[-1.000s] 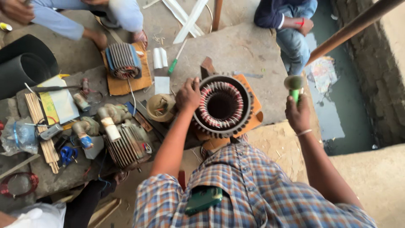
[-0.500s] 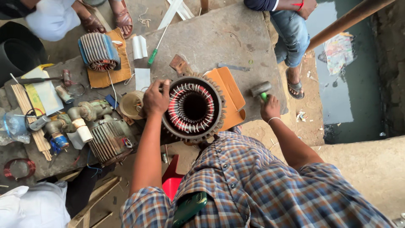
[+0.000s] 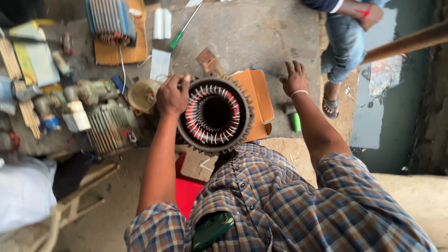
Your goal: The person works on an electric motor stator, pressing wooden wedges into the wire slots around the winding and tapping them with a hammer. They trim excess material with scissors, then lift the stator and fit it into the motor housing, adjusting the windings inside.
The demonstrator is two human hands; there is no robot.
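A round motor stator (image 3: 214,114) with a finned housing and red and white windings stands on an orange cardboard sheet (image 3: 259,100) on a concrete slab. My left hand (image 3: 171,95) grips its rim at the upper left. My right hand (image 3: 295,79) hovers over the slab to the right of the cardboard, fingers spread and empty. A small green-handled tool (image 3: 295,119) lies on the slab beside my right wrist.
A finned grey motor body (image 3: 109,126), a cream cup-like part (image 3: 142,95) and small parts crowd the left. Another wound core (image 3: 109,21) sits on cardboard at the top, beside a green screwdriver (image 3: 179,37). Another person's jeans leg (image 3: 343,51) and a wooden pole (image 3: 406,42) are at upper right.
My right hand held the green-handled tool before; now the tool lies on the slab and the hand is open beyond it. My left hand stays on the stator rim.
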